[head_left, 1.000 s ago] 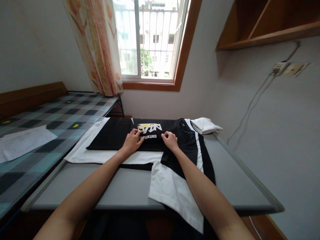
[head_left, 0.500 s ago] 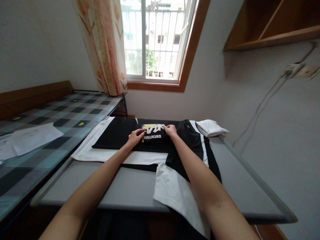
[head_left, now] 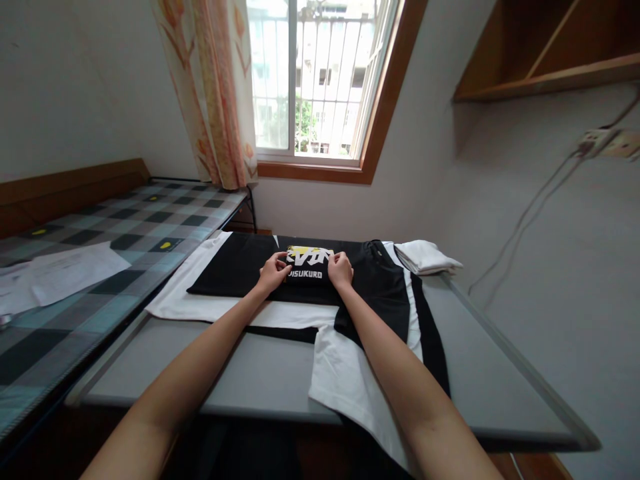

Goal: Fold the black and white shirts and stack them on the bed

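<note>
Printed black bundle [head_left: 307, 275]: lying on a black shirt [head_left: 235, 263] towards the bench's [head_left: 265, 380] far side, between the two hands. Whether it is a separate piece or gathered shirt fabric, I cannot tell.

Left hand [head_left: 275, 272]: fingers pinching the bundle's left end, covering part of it.

Right hand [head_left: 341, 270]: fingers curling closed on the right end, hiding its edge.

White garment [head_left: 187, 293]: lying beneath the black shirt, mostly covered; its sleeve [head_left: 337, 363] is hanging over the near edge, the tip passing behind the right forearm.

Black layer [head_left: 434, 333]: showing only at the margins, under the white.

Folded white cloth [head_left: 427, 257]: resting near the far right corner.

Lettering: on the bundle, large white characters over yellow are running under the fingers at either end; below, "ISUKURO" is reading clearly, a preceding letter being partly covered.

Papers [head_left: 75, 273]: lying on the checked bed [head_left: 125, 223], cut off at left, their print showing too faintly to read.
</note>
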A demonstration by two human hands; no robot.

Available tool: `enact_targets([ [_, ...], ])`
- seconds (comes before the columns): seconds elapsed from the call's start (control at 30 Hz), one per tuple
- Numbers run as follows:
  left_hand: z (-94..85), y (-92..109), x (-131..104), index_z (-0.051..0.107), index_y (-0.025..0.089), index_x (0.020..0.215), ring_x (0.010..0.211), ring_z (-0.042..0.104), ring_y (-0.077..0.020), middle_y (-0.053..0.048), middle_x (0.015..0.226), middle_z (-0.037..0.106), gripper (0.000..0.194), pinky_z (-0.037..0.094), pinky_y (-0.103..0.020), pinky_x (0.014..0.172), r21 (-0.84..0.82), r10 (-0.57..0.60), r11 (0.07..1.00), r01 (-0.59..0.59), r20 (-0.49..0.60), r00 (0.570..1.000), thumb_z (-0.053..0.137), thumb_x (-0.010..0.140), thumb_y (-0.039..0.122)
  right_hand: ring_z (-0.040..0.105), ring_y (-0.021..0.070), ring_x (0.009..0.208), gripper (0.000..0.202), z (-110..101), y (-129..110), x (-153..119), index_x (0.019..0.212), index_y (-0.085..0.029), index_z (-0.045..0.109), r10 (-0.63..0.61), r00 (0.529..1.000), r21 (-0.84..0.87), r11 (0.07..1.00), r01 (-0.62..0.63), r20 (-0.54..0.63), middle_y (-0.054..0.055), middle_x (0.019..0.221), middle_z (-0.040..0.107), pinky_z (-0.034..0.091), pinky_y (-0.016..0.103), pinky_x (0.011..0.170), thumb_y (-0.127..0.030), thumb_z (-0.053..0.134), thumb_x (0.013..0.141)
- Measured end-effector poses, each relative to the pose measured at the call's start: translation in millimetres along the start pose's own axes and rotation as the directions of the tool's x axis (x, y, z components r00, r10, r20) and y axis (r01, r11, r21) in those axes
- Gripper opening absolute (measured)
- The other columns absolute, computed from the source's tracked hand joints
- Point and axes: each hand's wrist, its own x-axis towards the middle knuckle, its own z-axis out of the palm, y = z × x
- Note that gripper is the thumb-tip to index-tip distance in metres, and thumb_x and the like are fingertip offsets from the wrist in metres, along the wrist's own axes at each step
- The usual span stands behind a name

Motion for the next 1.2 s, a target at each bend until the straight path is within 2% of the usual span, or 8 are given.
enact_targets([
  [0.2,-1.5,0.7,-0.7,0.070,0.019,0.098,0.062,0.059,-0.0129,0.002,0.069,0.065,0.031,0.046,-0.024,0.060,-0.048,0.032,0.998,-0.032,0.007,0.999,0.072,0.067,0.025,0.056,0.0276,0.109,0.030,-15.8,-4.8,-11.5,0.113,-0.019,0.062,-0.219,0.972,-0.061,0.975,0.214,-0.088,0.015,0.121,0.058,0.042,0.042,0.092,-0.028,0.045,0.090],
  [0.4,-1.6,-1.4,1.9,0.073,0.017,0.075,0.069,0.065,-0.0176,-0.005,0.078,0.074,0.015,0.052,-0.029,0.066,-0.112,0.098,0.989,-0.093,0.038,0.995,0.074,0.066,0.030,0.036,0.0281,0.137,0.048,-19.7,-26.4,-26.2,0.136,-0.021,0.056,-0.595,0.795,-0.207,0.768,0.606,0.120,0.012,0.147,0.047,0.026,0.045,0.110,-0.045,0.038,0.098],
  [0.57,-0.4,-7.4,5.6,0.074,0.017,0.072,0.074,0.070,-0.0208,-0.007,0.079,0.076,0.012,0.055,-0.032,0.073,-0.096,0.075,0.993,-0.071,0.035,0.997,0.075,0.068,0.028,0.025,0.0302,0.145,0.063,-8.5,-25.7,-35.2,0.147,-0.024,0.044,-0.481,0.795,-0.403,0.688,0.603,0.369,0.011,0.157,0.032,0.018,0.047,0.115,-0.060,0.034,0.096],
  [0.77,0.8,-11.0,5.2,0.075,0.016,0.076,0.078,0.071,-0.0219,-0.008,0.080,0.075,0.009,0.056,-0.034,0.077,-0.021,0.068,0.998,-0.067,0.037,0.997,0.070,0.074,0.023,0.022,0.0285,0.146,0.068,-6.4,-21.2,-35.0,0.150,-0.024,0.039,-0.423,0.801,-0.431,0.683,0.589,0.424,0.011,0.158,0.029,0.015,0.045,0.116,-0.063,0.027,0.096],
  [0.93,2.4,3.9,-9.3,0.072,0.016,0.104,0.109,0.065,-0.0240,-0.013,0.118,0.067,0.025,0.050,-0.038,0.096,0.286,0.331,0.909,-0.303,-0.054,0.942,0.058,0.087,0.028,0.022,0.0281,0.146,0.065,-4.8,-18.5,-34.7,0.149,-0.024,0.040,-0.438,0.799,-0.432,0.679,0.594,0.411,0.012,0.158,0.030,0.016,0.046,0.116,-0.060,0.024,0.098],
  [1.03,6.7,12.6,-19.3,0.057,0.018,0.132,0.136,0.043,-0.0241,-0.013,0.145,0.050,0.040,0.036,-0.042,0.110,0.461,0.471,0.743,-0.485,0.154,0.869,0.045,0.096,0.030,0.022,0.0281,0.146,0.064,-4.3,-16.7,-35.4,0.149,-0.022,0.041,-0.463,0.791,-0.428,0.668,0.608,0.401,0.013,0.158,0.030,0.016,0.045,0.116,-0.057,0.023,0.099],
  [1.1,9.8,14.0,-23.4,0.046,0.018,0.143,0.141,0.036,-0.0233,-0.012,0.151,0.043,0.047,0.032,-0.044,0.112,0.542,0.402,0.662,-0.518,0.327,0.855,0.037,0.099,0.032,0.023,0.0279,0.146,0.064,-4.3,-16.5,-36.2,0.149,-0.020,0.041,-0.470,0.788,-0.423,0.668,0.612,0.397,0.014,0.157,0.030,0.016,0.045,0.116,-0.057,0.023,0.099],
  [1.2,11.8,10.9,-25.3,0.034,0.018,0.150,0.144,0.031,-0.0225,-0.012,0.155,0.035,0.052,0.027,-0.047,0.115,0.633,0.263,0.590,-0.501,0.437,0.860,0.029,0.101,0.036,0.023,0.0282,0.146,0.066,-4.6,-17.2,-36.8,0.149,-0.019,0.041,-0.457,0.801,-0.420,0.686,0.594,0.387,0.014,0.157,0.030,0.016,0.045,0.117,-0.059,0.024,0.099],
])
